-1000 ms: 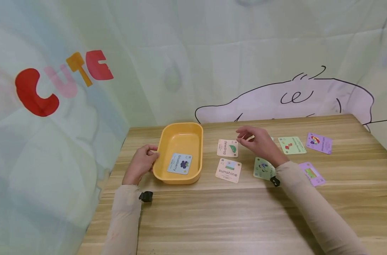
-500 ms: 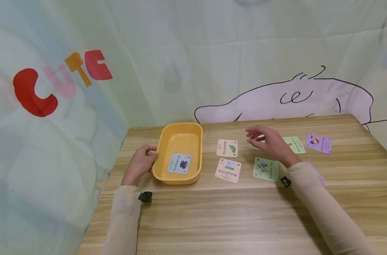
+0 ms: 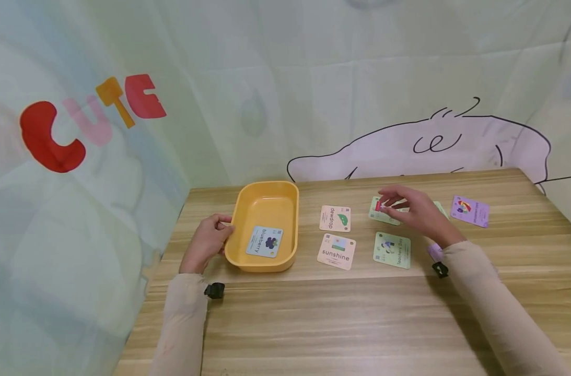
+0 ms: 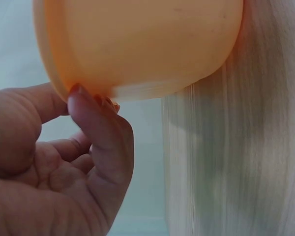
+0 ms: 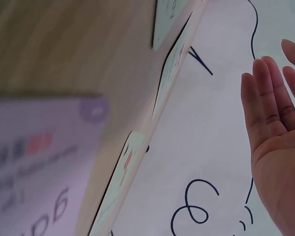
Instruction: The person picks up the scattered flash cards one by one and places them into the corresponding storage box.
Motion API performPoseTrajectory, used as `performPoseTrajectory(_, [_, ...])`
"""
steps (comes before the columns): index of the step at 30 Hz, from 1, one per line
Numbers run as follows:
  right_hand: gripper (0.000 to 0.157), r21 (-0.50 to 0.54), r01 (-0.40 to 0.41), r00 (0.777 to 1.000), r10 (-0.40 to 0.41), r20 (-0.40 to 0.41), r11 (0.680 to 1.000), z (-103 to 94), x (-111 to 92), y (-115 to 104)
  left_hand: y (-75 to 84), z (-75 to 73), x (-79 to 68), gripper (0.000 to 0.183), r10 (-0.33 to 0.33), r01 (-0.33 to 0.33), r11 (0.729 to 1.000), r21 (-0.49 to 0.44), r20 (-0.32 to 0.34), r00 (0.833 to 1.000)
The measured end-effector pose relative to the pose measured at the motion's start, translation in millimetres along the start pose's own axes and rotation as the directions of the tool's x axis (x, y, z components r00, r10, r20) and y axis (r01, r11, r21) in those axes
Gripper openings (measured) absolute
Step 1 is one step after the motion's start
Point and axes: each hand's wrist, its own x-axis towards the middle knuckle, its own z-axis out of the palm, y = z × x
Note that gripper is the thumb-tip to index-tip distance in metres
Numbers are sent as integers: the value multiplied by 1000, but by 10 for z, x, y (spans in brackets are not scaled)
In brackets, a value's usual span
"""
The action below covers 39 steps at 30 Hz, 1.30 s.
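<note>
Tray pinched by left hand, blueberry card in head view only, right hand relaxed, seemingly hovering

High head view (wrist views nearer)

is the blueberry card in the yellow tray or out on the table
In: the blueberry card lies picture side up inside the yellow tray, with the tray's walls all round it.
</note>
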Motion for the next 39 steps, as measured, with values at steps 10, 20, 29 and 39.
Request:
performPoseTrajectory(10, [39, -28, -49, 999, 49, -2, 998, -194, -99, 158, -15, -27, -21, 37, 7, -7, 1000, -7, 3, 1000])
performPoseTrajectory(20, [41, -62, -119, 993, 118, -12, 991, -389, -228, 304, -36, -29, -44, 37, -12, 13, 1000, 4, -13, 1000])
performPoseTrajectory(29, [45, -110, -204, 979, 200, -48, 973, -608, -357, 488, -24, -2, -10, 36, -10, 10, 1000, 9, -15, 1000])
performPoseTrajectory(39, [50, -182, -283, 959, 278, -55, 942, -856, -451, 748, -3, 11, 2, 34, -11, 11, 1000, 16, -13, 1000])
